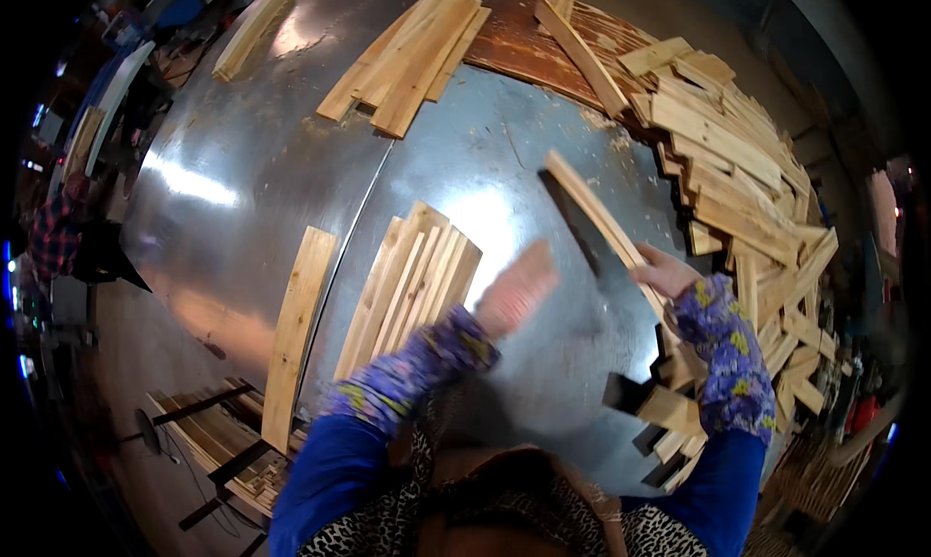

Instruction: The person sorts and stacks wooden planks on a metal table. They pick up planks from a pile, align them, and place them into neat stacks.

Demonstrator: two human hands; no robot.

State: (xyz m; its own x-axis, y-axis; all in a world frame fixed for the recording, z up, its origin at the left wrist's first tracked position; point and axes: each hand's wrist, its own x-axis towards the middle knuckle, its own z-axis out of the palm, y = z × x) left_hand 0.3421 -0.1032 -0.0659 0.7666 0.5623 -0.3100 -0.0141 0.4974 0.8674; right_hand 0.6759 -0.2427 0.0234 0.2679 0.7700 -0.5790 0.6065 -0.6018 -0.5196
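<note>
Pale, unfinished wood fills a metal-topped workbench (252, 189) where a person in purple patterned sleeves over blue sorts slats. Their right hand (663, 272) is clamped around a long, narrow wooden slat (593, 208), gripping it near its lower end so that the strip rises at an angle up and to the left above the shiny sheet metal, casting a dark shadow just beside it; the slat is light yellow-tan, straight-edged and thin, its grain too small to make out. Their left hand (515, 289) hovers blurred over the bare metal near the bench's middle, palm down, holding nothing; whether its fingers are spread or together cannot be told through the blur. Just left of that hand lies a neat stack of slats (412, 287) set side by side at a slant, and further left a single broad board (295, 332) lies apart on the metal. At the far edge sits another small stack of boards (412, 58), beside a dark reddish-brown panel (529, 48). Along the right side, a large, loose heap of offcut slats (747, 169) spills down past the person's right arm.
</note>
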